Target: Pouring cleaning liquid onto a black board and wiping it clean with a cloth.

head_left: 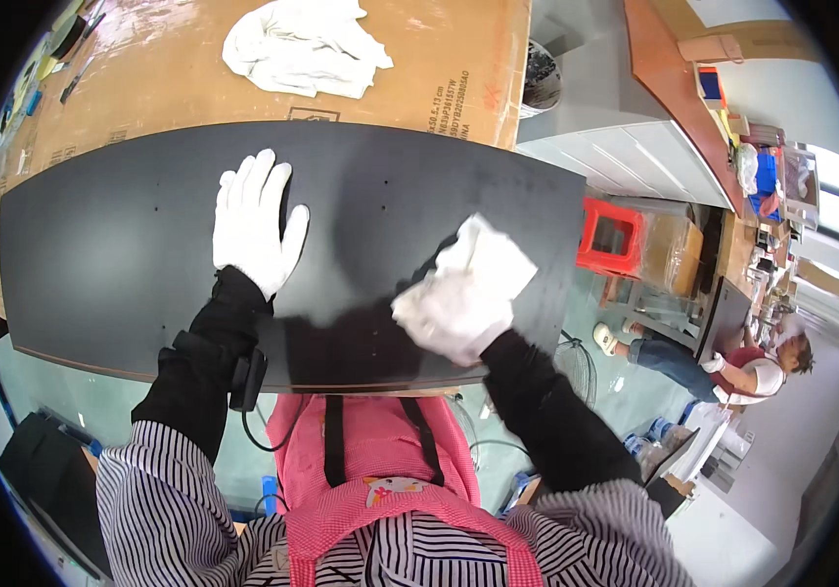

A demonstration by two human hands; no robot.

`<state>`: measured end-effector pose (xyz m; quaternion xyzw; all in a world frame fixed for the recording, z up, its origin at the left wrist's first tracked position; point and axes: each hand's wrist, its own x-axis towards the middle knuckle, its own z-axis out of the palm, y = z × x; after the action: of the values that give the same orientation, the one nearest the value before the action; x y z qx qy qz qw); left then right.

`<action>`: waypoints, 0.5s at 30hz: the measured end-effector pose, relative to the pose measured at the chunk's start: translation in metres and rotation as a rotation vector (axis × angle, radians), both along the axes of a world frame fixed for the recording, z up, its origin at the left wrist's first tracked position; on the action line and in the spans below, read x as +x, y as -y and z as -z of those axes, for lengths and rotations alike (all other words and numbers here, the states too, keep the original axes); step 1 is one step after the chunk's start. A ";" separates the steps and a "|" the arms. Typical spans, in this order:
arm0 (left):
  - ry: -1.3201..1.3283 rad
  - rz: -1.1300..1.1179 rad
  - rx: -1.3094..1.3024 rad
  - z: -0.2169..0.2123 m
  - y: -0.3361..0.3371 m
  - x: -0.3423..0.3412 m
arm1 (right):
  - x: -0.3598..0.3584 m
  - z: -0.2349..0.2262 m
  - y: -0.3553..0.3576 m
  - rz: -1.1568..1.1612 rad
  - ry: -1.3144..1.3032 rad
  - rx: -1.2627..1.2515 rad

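Observation:
A large black panel (341, 235) with a few small holes lies across the work surface in front of me. My left hand (255, 227), in a white glove, rests flat on the panel left of its middle, fingers stretched out and thumb apart. Toward the panel's right side, my right hand (451, 318), also white-gloved, is closed on a white cloth (486, 262) that it presses against the black surface. The cloth covers most of that hand's fingers. The right hand looks slightly blurred.
Beyond the panel, a crumpled white cloth (307, 47) lies on a cardboard-covered table (165, 73). A red stool (611, 238) stands to the right. Farther right, a co-worker (757, 367) handles another dark panel (725, 318). A fan (576, 369) stands near my right arm.

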<state>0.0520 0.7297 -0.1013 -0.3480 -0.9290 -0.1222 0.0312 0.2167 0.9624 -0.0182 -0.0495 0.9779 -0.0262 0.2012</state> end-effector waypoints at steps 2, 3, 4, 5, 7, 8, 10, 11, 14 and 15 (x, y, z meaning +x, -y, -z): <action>0.004 -0.022 -0.019 -0.004 0.013 -0.001 | -0.056 -0.031 -0.016 0.204 -0.022 0.141; 0.013 -0.022 -0.002 -0.005 0.014 0.002 | -0.069 -0.023 -0.028 0.559 -0.287 0.142; 0.010 0.006 0.044 -0.010 -0.008 0.004 | -0.071 0.016 -0.066 0.651 -0.737 0.316; 0.039 0.010 0.034 -0.006 -0.005 0.003 | -0.095 0.015 -0.077 0.518 -0.349 0.531; 0.050 0.031 0.071 -0.003 -0.015 0.001 | -0.122 0.024 -0.139 0.522 -0.340 0.207; 0.016 0.047 0.106 -0.009 -0.023 0.000 | -0.120 0.034 -0.159 0.491 -0.550 0.220; -0.013 0.064 0.134 -0.016 -0.028 -0.002 | -0.094 0.048 -0.160 0.444 -0.769 0.271; -0.011 0.014 0.062 -0.004 0.007 -0.003 | -0.112 0.005 -0.066 0.528 -0.373 0.289; 0.027 -0.014 0.007 0.006 0.006 -0.003 | -0.046 0.000 0.010 0.463 -0.293 0.486; 0.027 -0.027 -0.004 0.005 0.017 -0.003 | -0.035 -0.025 0.031 0.247 0.020 0.283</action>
<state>0.0492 0.7129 -0.1062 -0.3339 -0.9341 -0.1248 0.0196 0.1818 0.9317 0.0068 0.0999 0.9685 0.0865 0.2112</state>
